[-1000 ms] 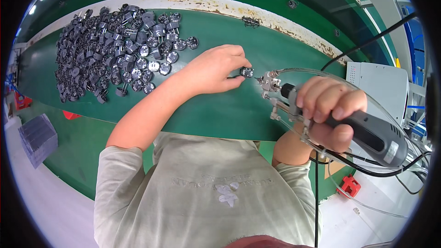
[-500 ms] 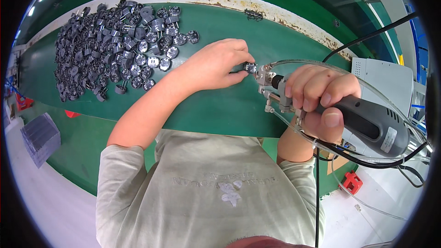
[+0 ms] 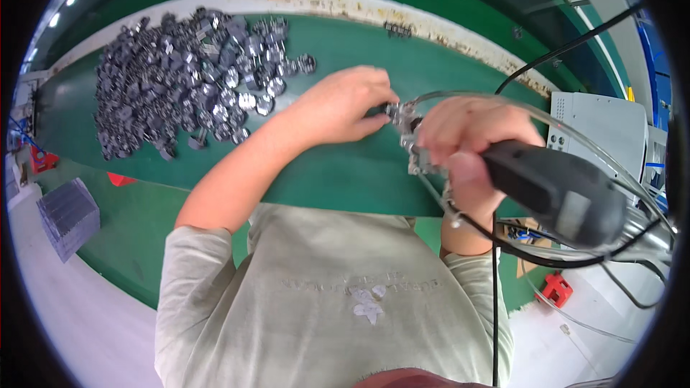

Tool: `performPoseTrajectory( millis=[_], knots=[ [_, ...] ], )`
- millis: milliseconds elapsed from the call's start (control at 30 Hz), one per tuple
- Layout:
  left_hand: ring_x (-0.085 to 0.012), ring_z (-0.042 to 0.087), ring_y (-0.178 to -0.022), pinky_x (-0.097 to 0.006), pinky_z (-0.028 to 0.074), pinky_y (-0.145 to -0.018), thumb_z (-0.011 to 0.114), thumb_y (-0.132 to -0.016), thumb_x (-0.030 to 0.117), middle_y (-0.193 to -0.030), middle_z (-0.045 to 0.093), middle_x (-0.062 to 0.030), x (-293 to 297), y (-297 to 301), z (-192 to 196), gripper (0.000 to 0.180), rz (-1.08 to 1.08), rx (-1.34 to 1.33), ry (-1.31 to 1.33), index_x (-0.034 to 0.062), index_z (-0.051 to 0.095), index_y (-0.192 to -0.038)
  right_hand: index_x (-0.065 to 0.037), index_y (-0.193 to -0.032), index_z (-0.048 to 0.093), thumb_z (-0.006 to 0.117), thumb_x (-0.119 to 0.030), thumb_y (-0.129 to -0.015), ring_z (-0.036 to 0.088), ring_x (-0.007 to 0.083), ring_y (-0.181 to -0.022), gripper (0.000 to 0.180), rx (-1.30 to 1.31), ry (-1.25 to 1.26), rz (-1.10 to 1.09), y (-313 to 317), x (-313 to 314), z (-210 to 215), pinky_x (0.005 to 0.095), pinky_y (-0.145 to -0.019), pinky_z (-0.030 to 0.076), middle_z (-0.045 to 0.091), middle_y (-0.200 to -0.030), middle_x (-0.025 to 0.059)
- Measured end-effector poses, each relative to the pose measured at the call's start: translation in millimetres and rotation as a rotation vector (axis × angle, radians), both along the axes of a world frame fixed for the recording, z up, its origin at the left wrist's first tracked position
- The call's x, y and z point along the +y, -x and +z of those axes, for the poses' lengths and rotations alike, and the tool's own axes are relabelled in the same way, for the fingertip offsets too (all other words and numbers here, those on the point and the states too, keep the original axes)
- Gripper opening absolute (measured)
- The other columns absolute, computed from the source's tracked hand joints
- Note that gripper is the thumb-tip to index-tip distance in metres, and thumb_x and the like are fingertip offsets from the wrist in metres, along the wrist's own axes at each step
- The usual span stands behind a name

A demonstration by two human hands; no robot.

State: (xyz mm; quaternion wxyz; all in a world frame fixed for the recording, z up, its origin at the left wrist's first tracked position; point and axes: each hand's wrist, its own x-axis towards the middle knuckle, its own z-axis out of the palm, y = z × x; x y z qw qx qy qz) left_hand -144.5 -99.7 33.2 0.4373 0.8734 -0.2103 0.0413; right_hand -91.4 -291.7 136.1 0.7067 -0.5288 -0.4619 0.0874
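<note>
My left hand [image 3: 348, 106] reaches over the green table, its thumb and fingers pinching a small dark round part [image 3: 392, 111] of the same look as those in the heap. My right hand [image 3: 471, 129] is wrapped round a dark grey powered screwdriver [image 3: 564, 190], held nearly level. Its metal head [image 3: 410, 133], with a clear hose attached, meets or nearly touches the part at my left fingertips. Blur hides the exact contact. To the left lies a big heap of dark round parts [image 3: 165, 86], several with metal prongs.
The green tabletop [image 3: 316, 179] ends at a chipped white rail [image 3: 323, 3]. A grey-white machine box [image 3: 600, 129] stands at the right, near black cables and hoses. A red object [image 3: 555, 289] and a grey stack [image 3: 68, 219] are lower down at either side.
My right hand and the screwdriver have moved left, toward my left fingers, and are blurred. My left hand still pinches the part. The whole view has shifted slightly.
</note>
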Motion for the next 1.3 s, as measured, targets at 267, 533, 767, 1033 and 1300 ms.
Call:
performPoseTrajectory(
  millis=[267,533,767,1033,1300],
  knots=[
    [-0.0352,0.063,-0.101,-0.044,0.052,-0.089,0.073,-0.082,0.015,-0.099,0.066,-0.0141,23.6,-24.3,38.4,0.026,0.171,-0.051,-0.296,0.0026,0.072,-0.104,-0.006,-0.096,0.055,0.078,-0.031,-0.091,0.057,0.0187,-0.056,0.034,0.102,-0.3,-0.013,-18.8,-33.5,16.9,0.0368,-0.056,0.052,0.058,-0.068,0.0053],
    [-0.0355,0.057,-0.127,-0.05,0.048,-0.103,0.066,-0.079,0.007,-0.136,0.063,-0.0138,100.6,-168.0,-9.3,0.052,0.619,-0.303,-0.671,0.0147,0.068,-0.131,-0.005,-0.093,0.054,0.085,-0.003,-0.079,0.06,0.0195,-0.064,0.034,0.174,-0.24,-0.135,-14.8,-28.7,2.1,0.0366,-0.061,0.054,0.062,-0.072,0.0077],
    [-0.0342,0.063,-0.116,-0.043,0.051,-0.1,0.056,-0.08,-0.008,-0.121,0.068,-0.0151,55.9,-197.1,0.3,0.046,0.068,-0.136,-0.525,0.0037,0.067,-0.123,-0.004,-0.092,0.053,0.083,-0.006,-0.082,0.056,0.0174,-0.059,0.032,0.143,-0.316,-0.151,-19.7,-31.7,-2.1,0.0362,-0.058,0.054,0.059,-0.069,0.0074],
    [-0.0366,0.066,-0.096,-0.045,0.054,-0.085,0.068,-0.08,0.008,-0.097,0.066,-0.017,3.1,-34.3,54.9,0.031,0.038,0.012,-0.383,0.0024,0.07,-0.111,-0.005,-0.091,0.054,0.083,-0.024,-0.087,0.057,0.0208,-0.054,0.036,0.219,-0.309,-0.05,-21.0,-42.3,13.3,0.0397,-0.056,0.052,0.058,-0.066,0.0081],
    [-0.0331,0.064,-0.096,-0.044,0.052,-0.084,0.074,-0.078,0.014,-0.103,0.063,-0.0106,-16.4,1.7,21.4,0.036,0.058,0.011,-0.106,0.0026,0.071,-0.112,-0.005,-0.09,0.053,0.083,-0.023,-0.086,0.056,0.0205,-0.054,0.036,0.159,-0.236,-0.018,-22.1,-32.1,4.8,0.0392,-0.054,0.052,0.057,-0.065,0.0082]
  ],
)
